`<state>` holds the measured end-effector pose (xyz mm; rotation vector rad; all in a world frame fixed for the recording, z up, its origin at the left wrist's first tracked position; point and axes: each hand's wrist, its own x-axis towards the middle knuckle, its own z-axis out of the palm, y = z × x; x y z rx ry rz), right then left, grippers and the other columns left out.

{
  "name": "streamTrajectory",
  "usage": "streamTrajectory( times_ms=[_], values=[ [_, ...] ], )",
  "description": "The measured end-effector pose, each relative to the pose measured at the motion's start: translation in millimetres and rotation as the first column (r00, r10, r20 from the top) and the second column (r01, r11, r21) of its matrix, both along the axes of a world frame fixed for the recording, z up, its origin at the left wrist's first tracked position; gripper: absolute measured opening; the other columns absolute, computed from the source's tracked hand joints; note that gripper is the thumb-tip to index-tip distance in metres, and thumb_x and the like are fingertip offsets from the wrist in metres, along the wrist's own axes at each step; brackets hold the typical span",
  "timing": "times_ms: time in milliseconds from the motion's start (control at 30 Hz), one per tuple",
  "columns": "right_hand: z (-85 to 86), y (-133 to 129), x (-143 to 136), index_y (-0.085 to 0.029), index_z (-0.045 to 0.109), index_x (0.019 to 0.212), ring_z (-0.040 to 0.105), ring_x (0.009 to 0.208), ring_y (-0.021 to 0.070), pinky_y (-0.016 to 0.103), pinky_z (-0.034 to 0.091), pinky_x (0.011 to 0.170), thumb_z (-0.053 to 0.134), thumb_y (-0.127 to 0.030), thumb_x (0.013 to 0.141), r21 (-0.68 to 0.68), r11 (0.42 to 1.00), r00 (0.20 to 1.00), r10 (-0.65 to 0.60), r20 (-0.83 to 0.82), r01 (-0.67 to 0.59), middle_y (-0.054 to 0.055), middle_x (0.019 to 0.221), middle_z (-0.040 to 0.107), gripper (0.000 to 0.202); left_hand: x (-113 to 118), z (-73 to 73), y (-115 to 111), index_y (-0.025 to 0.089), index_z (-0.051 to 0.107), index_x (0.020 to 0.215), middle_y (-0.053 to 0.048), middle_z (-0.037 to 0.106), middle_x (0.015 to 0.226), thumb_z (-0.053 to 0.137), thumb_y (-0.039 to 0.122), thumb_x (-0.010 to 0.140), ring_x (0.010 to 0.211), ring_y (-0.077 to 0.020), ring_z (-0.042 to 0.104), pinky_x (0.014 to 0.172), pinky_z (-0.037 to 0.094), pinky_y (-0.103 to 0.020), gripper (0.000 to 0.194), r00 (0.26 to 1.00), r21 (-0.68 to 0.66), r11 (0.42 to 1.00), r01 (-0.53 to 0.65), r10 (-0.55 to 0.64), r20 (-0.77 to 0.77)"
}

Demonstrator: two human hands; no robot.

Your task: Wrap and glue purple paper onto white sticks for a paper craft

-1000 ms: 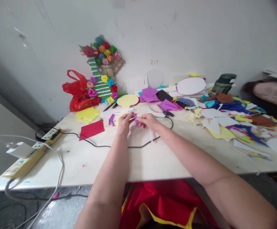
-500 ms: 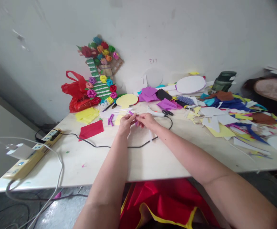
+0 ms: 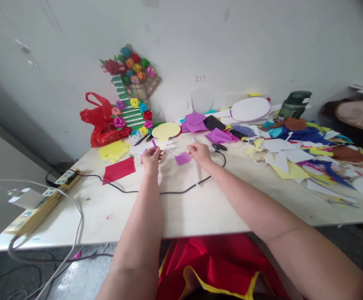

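Observation:
My left hand [image 3: 152, 159] is closed on a small rolled purple paper piece [image 3: 154, 144] that sticks up above its fingers. To its right, my right hand [image 3: 199, 152] has its fingers pinched together; a thin, pale strand seems to run from it toward the left, but what it grips is too small to name. A purple paper square [image 3: 182, 158] lies on the table between the hands. Behind them is a yellow paper oval [image 3: 166, 131]. Left of my left hand lies a red paper rectangle [image 3: 119, 170].
Black scissors handles [image 3: 219, 146] and a black cable [image 3: 181, 192] lie close to my right hand. A power strip [image 3: 43, 202] is at the left, a paper flower decoration [image 3: 131, 96] at the back, and a pile of paper scraps [image 3: 312, 154] at the right.
My hands have moved apart, the left one going left with a purple piece and the right one slightly right. The purple square between them now shows.

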<state>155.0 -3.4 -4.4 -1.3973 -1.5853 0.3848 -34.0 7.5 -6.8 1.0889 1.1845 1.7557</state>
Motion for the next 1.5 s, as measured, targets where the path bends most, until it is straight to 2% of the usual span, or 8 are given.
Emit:
streamTrajectory(
  times_ms=[267,533,833,1067,1167,1333,1433,1500],
  values=[
    [1.9,-7,1,-0.02,0.066,0.073,0.058,0.07,0.0179,0.026,0.035,0.058,0.044,-0.032,0.081,0.031,0.989,0.919,-0.146,0.367,0.145,0.005,0.072,0.068,0.027,-19,-4.4,4,0.015,0.058,0.072,-0.005,0.064,0.06,0.065,0.034,0.059,0.047,-0.0136,0.056,0.047,0.041,-0.024,0.024,0.943,-0.078,0.977,-0.201,0.171,-0.284],
    [-0.4,-9,-2,-0.019,0.068,0.078,0.058,0.072,0.0184,0.026,0.031,0.056,0.042,-0.034,0.082,0.016,0.987,0.868,-0.147,0.475,0.159,0.007,0.078,0.068,0.03,-26,-2.3,1,0.02,0.065,0.067,-0.007,0.069,0.071,0.062,0.03,0.061,0.076,-0.0226,0.062,0.068,0.043,-0.03,0.012,0.738,-0.132,0.909,-0.396,0.229,-0.635],
    [-3.2,-11,-6,-0.019,0.068,0.086,0.055,0.087,0.0197,0.028,0.035,0.07,0.046,-0.025,0.079,0.09,0.996,0.825,-0.068,0.56,0.021,0.006,0.093,0.067,0.024,-23,1.9,-1,0.024,0.065,0.06,-0.012,0.066,0.077,0.068,0.03,0.055,0.096,-0.0331,0.054,0.077,0.038,-0.044,0.009,0.649,-0.201,0.82,-0.536,0.247,-0.72],
    [-8.0,-12,-11,-0.018,0.069,0.09,0.052,0.092,0.0227,0.036,0.026,0.087,0.053,-0.04,0.076,0.119,0.971,0.725,0.071,0.685,-0.208,0.007,0.094,0.067,0.031,-25,0.3,3,0.023,0.061,0.052,-0.013,0.064,0.082,0.07,0.032,0.054,0.106,-0.0363,0.043,0.078,0.037,-0.047,0.013,0.619,-0.219,0.806,-0.55,0.217,-0.755],
    [-7.1,-15,-15,-0.016,0.07,0.084,0.053,0.088,0.0234,0.038,0.024,0.089,0.054,-0.042,0.075,0.083,0.964,0.641,0.103,0.761,-0.253,0.009,0.088,0.068,0.032,-25,-1.9,2,0.022,0.063,0.057,-0.014,0.063,0.083,0.065,0.033,0.06,0.104,-0.0363,0.043,0.077,0.037,-0.047,0.012,0.59,-0.177,0.8,-0.573,0.254,-0.766],
    [-5.8,-16,-19,-0.012,0.07,0.078,0.057,0.078,0.0217,0.036,0.027,0.087,0.047,-0.022,0.078,0.053,0.959,0.544,0.112,0.831,-0.278,0.012,0.079,0.069,0.025,-20,-2.3,-3,0.023,0.068,0.074,-0.015,0.06,0.095,0.051,0.036,0.074,0.104,-0.0351,0.04,0.076,0.036,-0.045,0.021,0.497,0.003,0.798,-0.602,0.378,-0.781],
    [-6.9,-14,-19,-0.012,0.07,0.076,0.058,0.076,0.0214,0.035,0.03,0.084,0.046,-0.015,0.076,0.068,0.958,0.562,0.105,0.82,-0.278,0.013,0.076,0.068,0.024,-11,0.7,-7,0.021,0.067,0.077,-0.014,0.059,0.097,0.045,0.036,0.079,0.104,-0.0317,0.041,0.08,0.035,-0.041,0.027,0.464,0.147,0.815,-0.561,0.456,-0.759],
    [-7.5,-12,-18,-0.012,0.07,0.078,0.059,0.077,0.0214,0.035,0.032,0.083,0.046,-0.013,0.074,0.097,0.96,0.629,0.094,0.771,-0.262,0.012,0.077,0.069,0.024,-1,2.5,-9,0.02,0.066,0.075,-0.012,0.06,0.095,0.045,0.035,0.08,0.1,-0.0279,0.045,0.085,0.033,-0.038,0.026,0.513,0.215,0.866,-0.451,0.449,-0.732]
  ],
)
